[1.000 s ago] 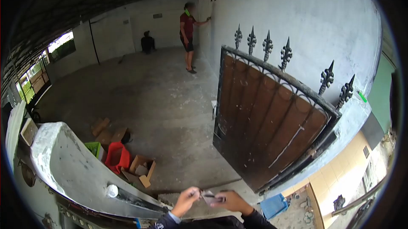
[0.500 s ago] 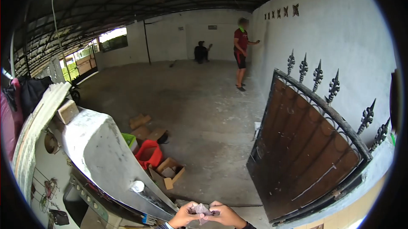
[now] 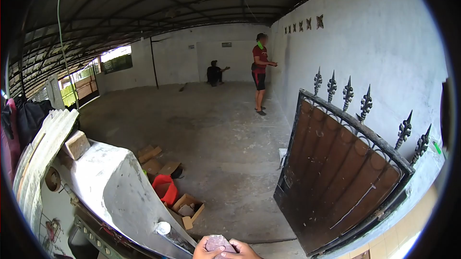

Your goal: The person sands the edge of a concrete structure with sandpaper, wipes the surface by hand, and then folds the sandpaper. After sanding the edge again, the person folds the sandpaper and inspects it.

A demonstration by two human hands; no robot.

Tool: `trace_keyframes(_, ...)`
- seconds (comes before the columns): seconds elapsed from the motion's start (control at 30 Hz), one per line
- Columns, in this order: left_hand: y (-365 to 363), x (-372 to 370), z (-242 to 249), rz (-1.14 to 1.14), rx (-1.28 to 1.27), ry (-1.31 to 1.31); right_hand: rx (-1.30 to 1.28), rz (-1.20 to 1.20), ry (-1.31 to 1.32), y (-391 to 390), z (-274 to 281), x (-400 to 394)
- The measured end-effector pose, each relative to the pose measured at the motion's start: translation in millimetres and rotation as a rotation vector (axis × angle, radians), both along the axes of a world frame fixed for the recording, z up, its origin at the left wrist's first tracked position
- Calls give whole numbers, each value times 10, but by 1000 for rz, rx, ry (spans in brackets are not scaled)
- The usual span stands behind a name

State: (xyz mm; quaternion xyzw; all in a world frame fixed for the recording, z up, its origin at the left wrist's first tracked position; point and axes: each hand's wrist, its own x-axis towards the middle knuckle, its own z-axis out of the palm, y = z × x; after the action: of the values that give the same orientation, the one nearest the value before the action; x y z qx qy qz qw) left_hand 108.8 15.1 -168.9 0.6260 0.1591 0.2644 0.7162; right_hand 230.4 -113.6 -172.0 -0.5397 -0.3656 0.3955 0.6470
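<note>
At the bottom edge of the head view, my left hand (image 3: 202, 250) and my right hand (image 3: 244, 251) are side by side. Both grip a pinkish-grey folded sheet (image 3: 219, 242) that looks like sandpaper. My thumbs press on its near face, and its upper part shows between the hands. The lower parts of both hands are cut off by the frame. Just to the left stands a white plastered wall end (image 3: 137, 187) with a white pipe end (image 3: 163, 228) by it.
A rusty brown metal gate (image 3: 331, 167) with spikes stands on the right. Open cardboard boxes (image 3: 192, 213) and a red bag (image 3: 165, 190) lie on the concrete floor. One person (image 3: 260, 71) stands by the right wall; another (image 3: 214, 73) crouches at the back. A brick (image 3: 77, 145) rests on the wall end.
The view has shifted, and my hands sit lower and slightly left. The sheet shows a broader, flatter face. The standing person's arm has drawn back from the wall; the crouching person's arm is lower.
</note>
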Motion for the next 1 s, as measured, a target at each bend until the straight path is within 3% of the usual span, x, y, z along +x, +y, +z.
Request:
trace_keyframes(0.17,93,40,42,-162,-83,-10,78,-211,96,-28,-7,-42)
trace_keyframes(0.33,60,43,-16,-170,-165,-19,21,-111,152,-152,197,-24)
trace_keyframes(0.4,116,112,-161,-184,-87,-23,62,-139,516,-140,165,-59)
trace_keyframes(0.43,106,110,-181,-198,-11,-25,54,-144,526,-141,187,-57)
trace_keyframes(0.57,133,-14,-154,-254,22,182,1,-24,261,-82,92,-34)
trace_keyframes(0.63,131,-79,-185,-234,-44,180,-22,-106,27,-21,55,-77)
trace_keyframes(0.73,114,-155,-82,-10,617,103,6,-208,-97,64,-110,-132)
trace_keyframes(0.77,150,-149,-51,5,610,102,-5,-231,-160,92,-68,-143)
trace_keyframes(0.9,106,-300,36,-73,609,162,-10,-240,5,181,253,-230)
trace_keyframes(1.0,38,-316,113,-104,452,273,39,-225,-23,232,311,-215)
